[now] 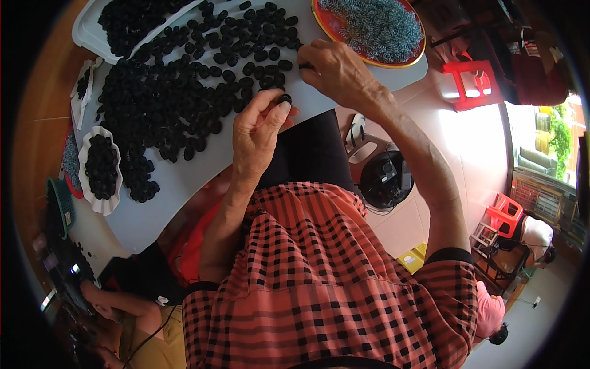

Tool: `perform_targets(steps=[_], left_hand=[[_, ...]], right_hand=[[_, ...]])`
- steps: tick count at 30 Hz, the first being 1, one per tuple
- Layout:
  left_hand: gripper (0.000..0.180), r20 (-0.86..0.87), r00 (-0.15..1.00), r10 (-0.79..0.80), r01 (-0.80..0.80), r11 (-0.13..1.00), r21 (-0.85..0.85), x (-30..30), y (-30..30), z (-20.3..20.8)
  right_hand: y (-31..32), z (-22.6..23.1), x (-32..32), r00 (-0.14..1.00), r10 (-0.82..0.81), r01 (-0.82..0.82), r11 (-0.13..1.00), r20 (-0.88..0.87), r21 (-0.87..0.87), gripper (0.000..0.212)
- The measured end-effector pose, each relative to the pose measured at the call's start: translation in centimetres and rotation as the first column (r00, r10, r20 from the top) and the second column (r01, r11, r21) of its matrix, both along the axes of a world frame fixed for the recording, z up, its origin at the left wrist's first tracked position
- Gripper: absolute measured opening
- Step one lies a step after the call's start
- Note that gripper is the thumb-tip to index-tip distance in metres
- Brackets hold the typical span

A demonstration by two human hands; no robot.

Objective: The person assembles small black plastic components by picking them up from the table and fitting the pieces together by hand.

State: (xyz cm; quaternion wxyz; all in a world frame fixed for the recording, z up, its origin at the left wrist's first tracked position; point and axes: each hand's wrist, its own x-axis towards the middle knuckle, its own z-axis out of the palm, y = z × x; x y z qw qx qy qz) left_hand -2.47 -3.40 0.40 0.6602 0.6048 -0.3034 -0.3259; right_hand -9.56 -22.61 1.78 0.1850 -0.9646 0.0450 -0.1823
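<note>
My left hand [261, 126] is closed in a pinch near the table's front edge. Between its thumb and fingers sits a small black round plastic piece [284, 99]. A little farther off and to the right, my right hand [335, 69] is also closed, its fingertips pinched on a small black piece [305, 66], only partly visible. Many like pieces lie in a loose heap [160, 101] across the table, reaching close to both hands. Beyond my right hand stands a round red-rimmed tray [318, 24] filled with small silvery coil springs [381, 31].
A white tub [88, 38] of black pieces stands at the far left, a scalloped white dish [110, 205] of them nearer. Right of my legs, a round black object [386, 178] rests on the floor near a sandal [355, 131]. Red stools [470, 85] and other people are around.
</note>
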Motion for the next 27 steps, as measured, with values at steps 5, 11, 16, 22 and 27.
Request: perform_targets(steps=[5,11,16,22,27], left_hand=[[0.022,0.024,0.999,0.027,-0.027,1.000,-0.006,0.3,0.2,-0.1],[0.025,0.093,0.996,-0.007,0.007,1.000,0.003,0.6,-0.1,0.7],[0.026,0.117,0.993,-0.014,0.014,1.000,0.002,0.2,-0.7,0.9],[0.024,0.164,0.985,-0.056,0.047,0.997,0.061,0.3,-0.8,1.0],[0.022,0.196,0.978,-0.067,0.045,0.992,0.117,0.3,-0.7,0.8]], right_hand=[[1.6,1.7,-1.1,0.996,-0.078,0.087,0.878,-0.039,0.470,0.018],[2.7,1.2,-2.2,1.000,0.005,-0.004,0.457,0.002,0.889,0.015],[3.7,0.0,-2.4,0.995,-0.048,-0.061,0.332,0.082,0.941,0.018],[4.1,-0.7,-2.6,0.987,-0.122,-0.053,0.358,0.103,0.932,0.019],[4.3,-0.6,-2.8,0.988,-0.125,-0.042,0.331,0.087,0.943,0.020]])
